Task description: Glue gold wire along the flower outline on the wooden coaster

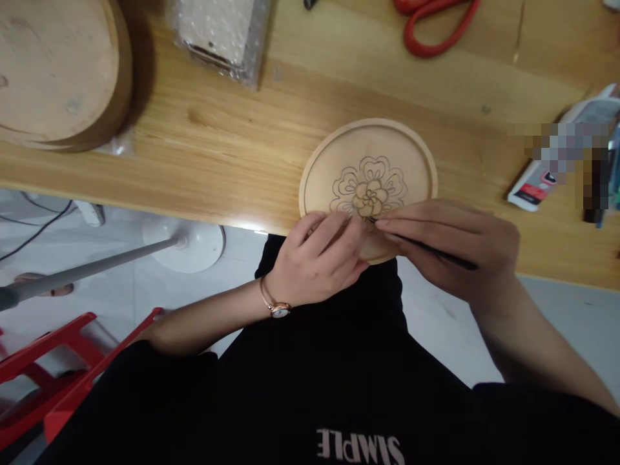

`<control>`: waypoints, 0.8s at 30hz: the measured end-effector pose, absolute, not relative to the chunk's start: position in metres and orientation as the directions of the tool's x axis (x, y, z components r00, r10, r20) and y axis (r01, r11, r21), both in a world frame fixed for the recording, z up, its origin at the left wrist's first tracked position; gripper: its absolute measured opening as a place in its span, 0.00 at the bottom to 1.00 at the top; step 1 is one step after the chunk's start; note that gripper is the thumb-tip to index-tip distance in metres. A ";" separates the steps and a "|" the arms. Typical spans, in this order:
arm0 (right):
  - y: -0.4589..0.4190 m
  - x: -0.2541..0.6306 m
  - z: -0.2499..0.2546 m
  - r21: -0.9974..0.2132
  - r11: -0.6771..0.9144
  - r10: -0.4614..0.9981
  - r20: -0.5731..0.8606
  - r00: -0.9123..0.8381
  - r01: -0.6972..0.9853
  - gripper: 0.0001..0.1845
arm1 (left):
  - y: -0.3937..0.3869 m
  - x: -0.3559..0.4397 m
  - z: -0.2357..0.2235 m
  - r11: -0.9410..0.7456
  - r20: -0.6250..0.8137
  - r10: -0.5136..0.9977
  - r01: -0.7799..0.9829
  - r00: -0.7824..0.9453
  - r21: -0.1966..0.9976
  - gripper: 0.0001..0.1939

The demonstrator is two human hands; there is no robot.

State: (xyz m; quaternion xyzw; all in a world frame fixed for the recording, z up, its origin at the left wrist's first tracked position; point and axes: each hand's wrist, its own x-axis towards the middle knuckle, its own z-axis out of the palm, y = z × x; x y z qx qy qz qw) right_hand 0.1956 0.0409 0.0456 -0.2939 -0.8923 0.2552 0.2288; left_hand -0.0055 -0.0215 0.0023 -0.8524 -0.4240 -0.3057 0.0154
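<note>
The right hand guides a pinched slim black tool toward the flower on a wooden tray between both hands; I can't tell what the curled left hand grasps. Detailing seems underway, demanding steadiness next.

You are apparently working in a craft workshop: scissors, bubble-wrapped pack and flower-patterned wooden plate are suggesting it.

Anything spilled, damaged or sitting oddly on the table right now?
No clear spill or damage. The round wooden plate does stand out: its near side juts past the table edge, toward the person. Part of the white bottle at the right is pixelated, so I can't check it fully.
</note>
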 end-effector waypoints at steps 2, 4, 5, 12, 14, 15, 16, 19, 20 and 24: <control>0.041 0.195 0.045 -0.596 0.693 0.644 0.258 -0.720 0.406 0.15 | -0.022 -0.006 0.003 -0.643 0.528 0.713 0.732 0.462 0.228 0.15; 0.041 0.195 0.045 -0.604 0.684 0.652 0.255 -0.715 0.409 0.14 | -0.022 -0.006 0.003 -0.643 0.525 0.712 0.734 0.467 0.219 0.15; 0.041 0.195 0.045 -0.610 0.679 0.657 0.257 -0.709 0.409 0.14 | -0.022 -0.006 0.003 -0.643 0.526 0.711 0.735 0.467 0.215 0.15; 0.039 0.192 0.045 -0.658 0.597 0.740 0.231 -0.632 0.459 0.12 | -0.021 -0.007 0.003 -0.651 0.529 0.701 0.733 0.478 0.200 0.15; 0.037 0.189 0.045 -0.666 0.563 0.773 0.214 -0.598 0.489 0.13 | -0.021 -0.007 0.004 -0.655 0.528 0.698 0.729 0.484 0.198 0.14; 0.036 0.188 0.046 -0.673 0.547 0.787 0.210 -0.580 0.497 0.12 | -0.020 -0.008 0.004 -0.656 0.526 0.698 0.728 0.486 0.199 0.13; 0.035 0.187 0.046 -0.680 0.533 0.799 0.209 -0.564 0.503 0.12 | -0.020 -0.008 0.004 -0.658 0.525 0.698 0.726 0.487 0.201 0.13; 0.032 0.183 0.047 -0.699 0.496 0.828 0.203 -0.522 0.515 0.11 | -0.020 -0.007 0.004 -0.656 0.530 0.701 0.722 0.477 0.220 0.12; 0.031 0.182 0.047 -0.699 0.491 0.835 0.209 -0.509 0.519 0.11 | -0.020 -0.007 0.004 -0.656 0.534 0.702 0.720 0.472 0.225 0.12; 0.024 0.178 0.047 -0.707 0.458 0.867 0.221 -0.447 0.539 0.11 | -0.020 -0.005 0.004 -0.644 0.537 0.712 0.727 0.453 0.240 0.14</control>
